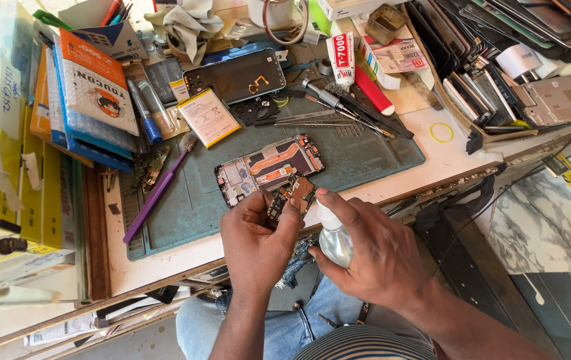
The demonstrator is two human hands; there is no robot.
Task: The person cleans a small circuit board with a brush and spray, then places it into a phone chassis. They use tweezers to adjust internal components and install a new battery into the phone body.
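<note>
My left hand (256, 240) pinches a small phone circuit board (292, 193) at the near edge of the green work mat (192, 200). My right hand (372, 250) grips a small clear spray bottle (334, 240) with a white nozzle, the index finger on top, the nozzle close to the board. Just beyond lies an opened phone frame (269, 167) with its insides showing.
A purple-handled brush (159, 187), a battery (209, 117) and a dark phone back panel (235, 77) lie on the mat's far side. Screwdrivers and tweezers (345, 110) sit right of centre. Stacked boxes (92, 93) stand left; phone screens (499, 40) pile at right.
</note>
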